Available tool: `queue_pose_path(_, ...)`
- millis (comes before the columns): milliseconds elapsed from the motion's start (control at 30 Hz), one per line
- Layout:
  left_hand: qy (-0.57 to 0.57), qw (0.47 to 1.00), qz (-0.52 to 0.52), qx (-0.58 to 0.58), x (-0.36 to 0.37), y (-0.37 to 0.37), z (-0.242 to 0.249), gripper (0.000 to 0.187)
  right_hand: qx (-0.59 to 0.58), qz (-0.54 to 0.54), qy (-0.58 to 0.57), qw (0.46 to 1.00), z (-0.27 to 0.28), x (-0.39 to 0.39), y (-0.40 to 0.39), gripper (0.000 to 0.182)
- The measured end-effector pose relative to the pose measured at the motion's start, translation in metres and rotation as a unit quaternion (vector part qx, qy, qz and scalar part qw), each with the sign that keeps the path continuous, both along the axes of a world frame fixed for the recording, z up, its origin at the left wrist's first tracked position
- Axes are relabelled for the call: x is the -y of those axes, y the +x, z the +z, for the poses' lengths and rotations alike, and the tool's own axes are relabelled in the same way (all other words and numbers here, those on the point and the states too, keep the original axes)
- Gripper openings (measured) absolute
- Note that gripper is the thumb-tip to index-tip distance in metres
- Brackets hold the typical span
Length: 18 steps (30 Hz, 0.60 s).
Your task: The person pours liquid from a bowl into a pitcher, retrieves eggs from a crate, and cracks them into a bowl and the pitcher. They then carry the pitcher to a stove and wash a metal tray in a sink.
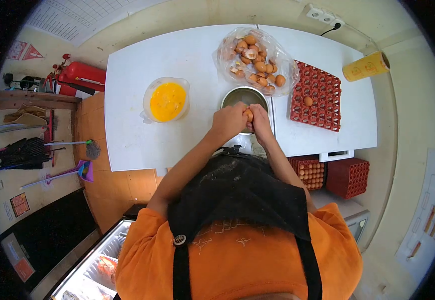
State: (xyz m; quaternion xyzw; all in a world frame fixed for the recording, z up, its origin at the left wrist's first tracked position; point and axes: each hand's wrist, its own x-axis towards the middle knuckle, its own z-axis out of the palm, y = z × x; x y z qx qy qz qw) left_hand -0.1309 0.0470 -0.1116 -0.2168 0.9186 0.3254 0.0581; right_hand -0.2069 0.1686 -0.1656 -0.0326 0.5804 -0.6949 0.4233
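Both hands meet over a round metal bowl near the table's front edge. My left hand and my right hand have their fingers wrapped round a brown egg, partly hidden between them. What lies inside the bowl is hard to make out. Behind it, a clear plastic bag holds many brown eggshells. To the left stands a clear plastic jug with yellow-orange beaten egg in it. One brown egg sits in a red egg tray on the right.
A yellow roll lies at the table's right end. Below the white table, egg trays with eggs and a stack of red trays sit on a shelf. A red fire extinguisher is at the left, with cleaning tools along the wall.
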Motion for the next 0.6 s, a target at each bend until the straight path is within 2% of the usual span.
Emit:
queue_pose_path(133,-0.002,1.000,-0.001,0.028,0.001,-0.003,0.004,0.028,0.000,0.009,-0.005,1.000,0.001,0.001,0.001,0.022)
queue_pose_path(200,-0.026,0.996,-0.042,0.073,0.002,-0.003,0.010,0.030,-0.029,0.017,0.002,0.999,0.001,0.002,0.003,0.022)
queue_pose_path(333,-0.032,0.997,-0.031,0.060,0.003,-0.001,0.002,0.030,-0.018,0.026,-0.003,0.999,0.003,0.000,-0.001,0.023)
queue_pose_path(533,-0.039,0.999,0.009,0.013,0.008,0.000,-0.002,0.029,0.102,0.004,-0.056,0.993,0.009,-0.003,-0.009,0.025)
queue_pose_path(600,0.090,0.994,0.037,-0.057,0.016,0.005,-0.013,0.029,0.151,-0.011,-0.088,0.984,0.012,-0.005,-0.012,0.024)
